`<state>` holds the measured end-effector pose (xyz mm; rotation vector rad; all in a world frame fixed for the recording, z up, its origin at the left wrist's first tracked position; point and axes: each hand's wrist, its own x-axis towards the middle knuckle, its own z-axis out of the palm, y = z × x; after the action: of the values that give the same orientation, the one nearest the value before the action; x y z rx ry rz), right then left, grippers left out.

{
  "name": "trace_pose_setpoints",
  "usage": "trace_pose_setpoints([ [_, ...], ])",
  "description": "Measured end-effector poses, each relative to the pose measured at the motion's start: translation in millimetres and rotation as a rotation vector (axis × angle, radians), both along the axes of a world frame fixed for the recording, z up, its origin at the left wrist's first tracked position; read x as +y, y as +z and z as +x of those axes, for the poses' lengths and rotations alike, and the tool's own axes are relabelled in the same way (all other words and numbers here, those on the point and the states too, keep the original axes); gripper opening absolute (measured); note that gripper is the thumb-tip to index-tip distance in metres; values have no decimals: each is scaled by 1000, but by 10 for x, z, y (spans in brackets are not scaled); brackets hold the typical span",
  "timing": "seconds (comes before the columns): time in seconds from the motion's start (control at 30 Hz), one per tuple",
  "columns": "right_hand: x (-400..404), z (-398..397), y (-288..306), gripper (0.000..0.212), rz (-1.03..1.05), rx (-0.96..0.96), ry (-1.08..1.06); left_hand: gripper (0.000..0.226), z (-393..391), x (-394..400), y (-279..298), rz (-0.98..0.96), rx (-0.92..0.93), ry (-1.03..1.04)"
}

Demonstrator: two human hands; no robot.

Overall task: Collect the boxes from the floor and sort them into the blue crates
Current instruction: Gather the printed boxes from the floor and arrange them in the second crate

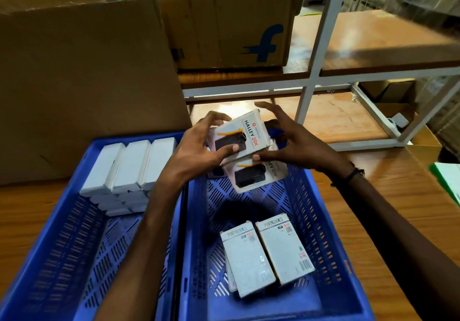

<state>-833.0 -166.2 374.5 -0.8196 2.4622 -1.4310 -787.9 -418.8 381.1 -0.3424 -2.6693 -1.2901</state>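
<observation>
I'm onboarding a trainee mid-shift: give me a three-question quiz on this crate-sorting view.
1. True or false: the right blue plastic crate already holds white Portronics boxes lying flat.
2. Multiple choice: the stack of white Halley 20K power bank boxes is held by A) the left hand alone, B) the right hand alone, C) both hands.
3. Fill in: the plain white boxes in the left blue plastic crate stand stacked at its ____ end, near the large brown cardboard carton.

Key: 1 true; 2 C; 3 far
</observation>
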Motion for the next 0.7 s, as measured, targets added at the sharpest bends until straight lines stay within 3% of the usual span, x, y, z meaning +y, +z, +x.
trace_pose_setpoints([
  [0.07,30,-23,-28,105,-13,-12,-87,51,17,2,-55,54,-19,16],
  [0.17,77,-39,-73,86,18,-41,-230,52,68,30,-165,129,-86,47],
  [0.4,66,23,17,41,36,-23,-216,56,153,110,-293,169,-86,78],
  [0.7,59,-61,-27,44,-24,-24,-216,94,155,165,-313,71,-98,87],
])
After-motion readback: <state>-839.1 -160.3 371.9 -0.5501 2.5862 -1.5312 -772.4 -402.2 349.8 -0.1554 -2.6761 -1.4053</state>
